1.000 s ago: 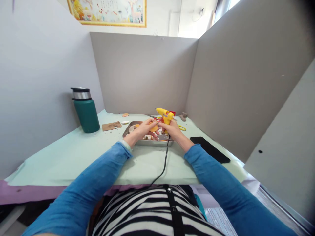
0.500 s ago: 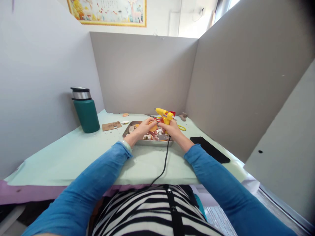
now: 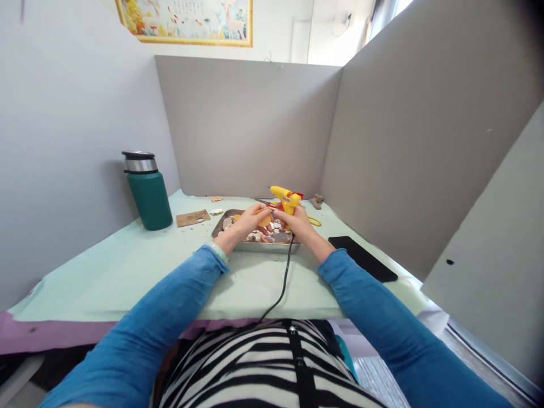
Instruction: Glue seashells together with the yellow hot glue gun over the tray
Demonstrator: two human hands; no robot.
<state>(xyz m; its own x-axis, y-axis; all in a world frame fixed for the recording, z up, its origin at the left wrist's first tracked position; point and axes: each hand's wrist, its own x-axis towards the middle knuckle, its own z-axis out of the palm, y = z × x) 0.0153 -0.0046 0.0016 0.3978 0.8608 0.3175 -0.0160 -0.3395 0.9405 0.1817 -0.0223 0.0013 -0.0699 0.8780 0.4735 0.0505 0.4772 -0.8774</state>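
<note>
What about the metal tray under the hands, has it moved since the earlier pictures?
No. The metal tray sits in the same spot on the table, with the same gap to the table's front edge.

Relative to the picture half a second earlier, the yellow glue gun (image 3: 280, 194) has been shifted very slightly rightward in the view, its nozzle being returned nearly to its position of one second ago. The orange piece (image 3: 266, 220) has been displaced rightward by a similarly small amount.
</note>
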